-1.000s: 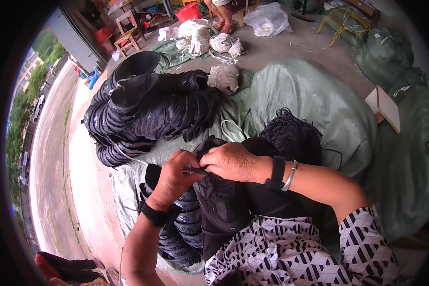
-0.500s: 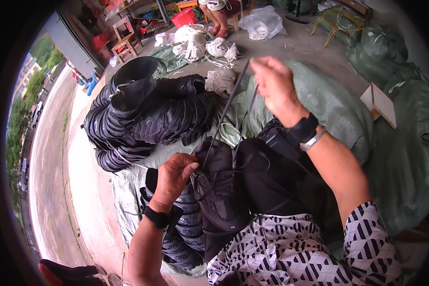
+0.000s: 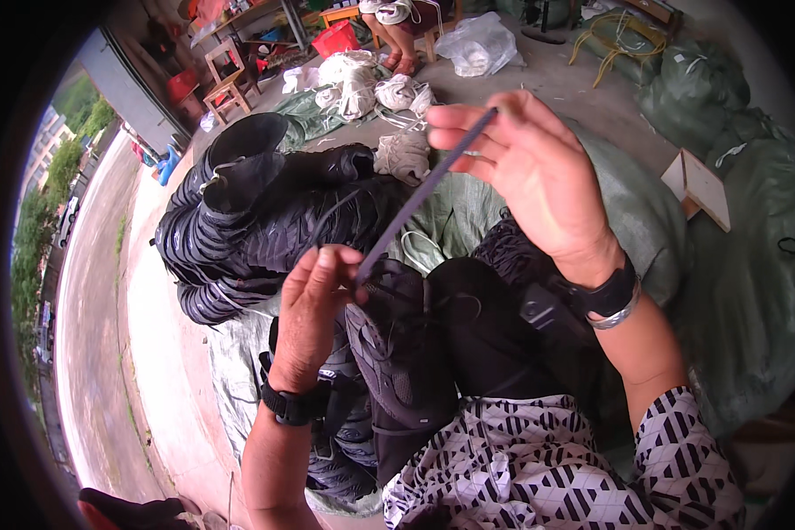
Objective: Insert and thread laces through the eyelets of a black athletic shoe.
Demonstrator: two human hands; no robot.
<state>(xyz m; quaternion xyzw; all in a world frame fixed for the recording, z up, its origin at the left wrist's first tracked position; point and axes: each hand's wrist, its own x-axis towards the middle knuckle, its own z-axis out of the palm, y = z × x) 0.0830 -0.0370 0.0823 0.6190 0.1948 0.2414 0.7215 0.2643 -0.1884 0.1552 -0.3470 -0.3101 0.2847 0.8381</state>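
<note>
A dark shoe upper with a mesh side rests on my lap, tilted, its tongue end away from me. Just over that end, my left hand pinches a dark flat shoelace. The lace runs straight up to the right, where my right hand grips it between the fingertips with its palm partly turned toward me. Another thin length of lace loops out above my left fingers. Where the lace passes through the upper is hidden behind the left fingertips.
Nested dark shoe uppers are piled on a green sheet ahead to the left. White lace bundles lie beyond, near a seated person's legs. Green sacks and a small wooden box stand right; a wooden chair is far left.
My right hand has come nearer and turned its palm toward me, still on the lace. The left hand has risen slightly. The lace between them now shows as a wider taut band.
</note>
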